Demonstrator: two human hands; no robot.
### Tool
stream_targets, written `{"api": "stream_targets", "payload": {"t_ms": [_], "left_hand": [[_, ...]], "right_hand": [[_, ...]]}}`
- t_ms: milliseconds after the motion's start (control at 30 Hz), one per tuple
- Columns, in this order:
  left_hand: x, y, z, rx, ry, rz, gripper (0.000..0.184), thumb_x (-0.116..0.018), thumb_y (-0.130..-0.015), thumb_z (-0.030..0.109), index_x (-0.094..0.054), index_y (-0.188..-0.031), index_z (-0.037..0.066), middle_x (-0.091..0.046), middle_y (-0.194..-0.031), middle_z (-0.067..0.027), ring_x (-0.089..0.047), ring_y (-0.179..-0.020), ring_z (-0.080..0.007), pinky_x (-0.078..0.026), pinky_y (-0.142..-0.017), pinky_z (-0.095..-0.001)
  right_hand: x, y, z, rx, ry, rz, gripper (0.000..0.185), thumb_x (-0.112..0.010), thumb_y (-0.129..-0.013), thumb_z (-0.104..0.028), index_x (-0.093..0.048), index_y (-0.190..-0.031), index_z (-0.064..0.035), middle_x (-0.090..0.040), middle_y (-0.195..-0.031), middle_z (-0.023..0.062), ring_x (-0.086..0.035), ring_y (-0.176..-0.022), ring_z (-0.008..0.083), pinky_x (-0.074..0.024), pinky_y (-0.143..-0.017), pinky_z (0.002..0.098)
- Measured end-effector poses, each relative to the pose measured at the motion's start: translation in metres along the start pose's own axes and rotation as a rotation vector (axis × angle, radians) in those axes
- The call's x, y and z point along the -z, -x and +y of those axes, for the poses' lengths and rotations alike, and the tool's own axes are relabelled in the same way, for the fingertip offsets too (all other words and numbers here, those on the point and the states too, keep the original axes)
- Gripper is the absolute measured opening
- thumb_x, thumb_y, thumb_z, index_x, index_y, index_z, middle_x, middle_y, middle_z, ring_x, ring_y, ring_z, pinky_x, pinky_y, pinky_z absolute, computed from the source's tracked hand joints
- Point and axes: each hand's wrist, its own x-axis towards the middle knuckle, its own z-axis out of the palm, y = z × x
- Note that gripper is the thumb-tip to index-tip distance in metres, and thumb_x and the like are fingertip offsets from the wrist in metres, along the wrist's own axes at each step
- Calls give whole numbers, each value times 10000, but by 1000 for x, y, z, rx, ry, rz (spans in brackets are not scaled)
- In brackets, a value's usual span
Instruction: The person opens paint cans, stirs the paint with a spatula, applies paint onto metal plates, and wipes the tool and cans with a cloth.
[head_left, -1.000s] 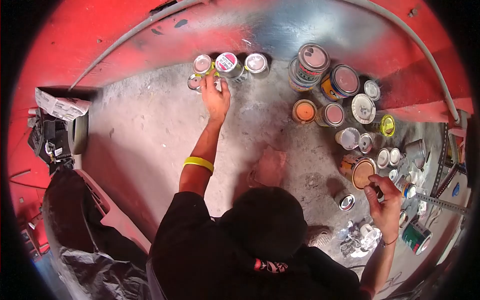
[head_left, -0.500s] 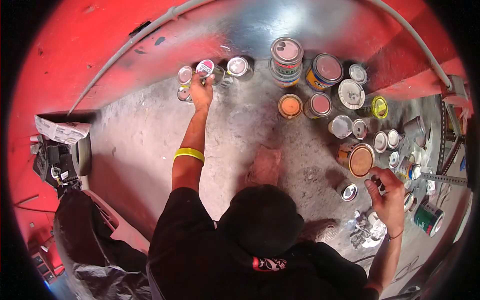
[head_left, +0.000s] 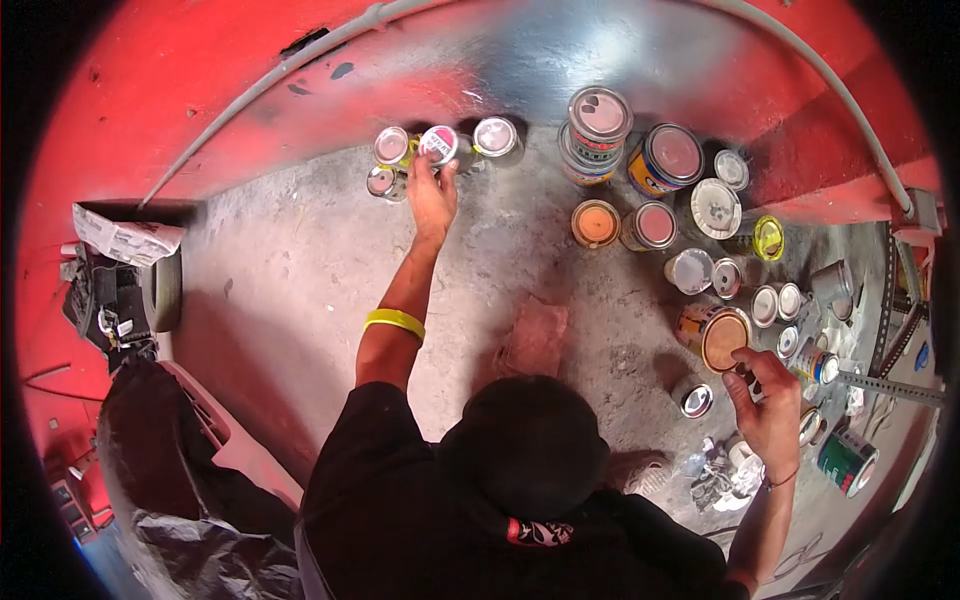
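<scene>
My left hand (head_left: 433, 200), with a yellow wristband, has its fingers and thumb around the front of a small can with a pink-and-white label on top (head_left: 438, 144). Close to its left are a pink-lidded can (head_left: 391, 145) and a smaller can (head_left: 381, 181). A silver-lidded can (head_left: 495, 136) stands to its right. My right hand (head_left: 765, 400) is half curled, thumb and index tips apart, beside a large can with an orange-brown lid (head_left: 726, 340). No held object can be made out in it; the space under its fingers is dark.
Stacked cans (head_left: 600, 112) and a large pink-lidded can (head_left: 674, 155) stand near the red and grey wall, with several more cans at right. Crumpled material (head_left: 725, 480) and a green can (head_left: 848, 461) lie lower right. A flat square patch (head_left: 535, 340) marks the floor; black sheeting (head_left: 165, 480) is at left.
My left fingers have closed around the labelled can, which has shifted only slightly among its neighbours. The view has swung and partly returned. My right hand keeps its pose.
</scene>
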Motion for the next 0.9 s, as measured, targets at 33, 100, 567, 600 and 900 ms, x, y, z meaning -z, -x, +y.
{"api": "stream_targets", "payload": {"t_ms": [33, 100, 567, 600, 900], "left_hand": [[-4, 5, -1, 72, 81, 69, 310, -718, -866, 169, -574, -1052, -34, -617, -957, -205, -623, -880, -325, -489, -772, -416], [-1, 9, -2, 210, 168, 75, 294, -673, -900, 132, -546, -1086, -58, -598, -1030, -231, -618, -928, -322, -503, -799, -424], [-22, 130, 21, 106, 42, -229, 388, -735, -846, 229, -540, -1121, 35, -425, -1406, -281, -534, -1180, -440, -482, -932, -458], [-22, 132, 21, 213, 95, -242, 418, -734, -847, 233, -525, -1151, 35, -423, -1412, -274, -537, -1177, -437, -484, -931, -454], [18, 103, 8, -6, -87, -127, 922, -818, -760, 291, -273, -1403, -82, -397, -1390, -299, -467, -1267, -409, -433, -1002, -456]], "right_hand": [[0, 0, 0, 3, 2, 0, 268, -732, -790, -44, -643, -1042, -21, -637, -833, 153, -633, -712, 297, -492, -651, 380], [0, -1, -1, -17, 4, -13, 257, -728, -793, -42, -641, -1034, -21, -631, -818, 150, -628, -700, 292, -491, -646, 378], [-9, -2, 4, 2, -5, -34, 258, -728, -798, -45, -635, -1038, -25, -635, -826, 150, -628, -703, 295, -491, -648, 385], [-10, -2, 4, 5, 1, -36, 258, -728, -800, -49, -636, -1039, -26, -636, -830, 150, -629, -711, 299, -491, -652, 386], [-8, -1, 0, -20, 14, -62, 252, -721, -806, -53, -635, -1043, -34, -639, -846, 155, -630, -729, 312, -488, -671, 396]]}}
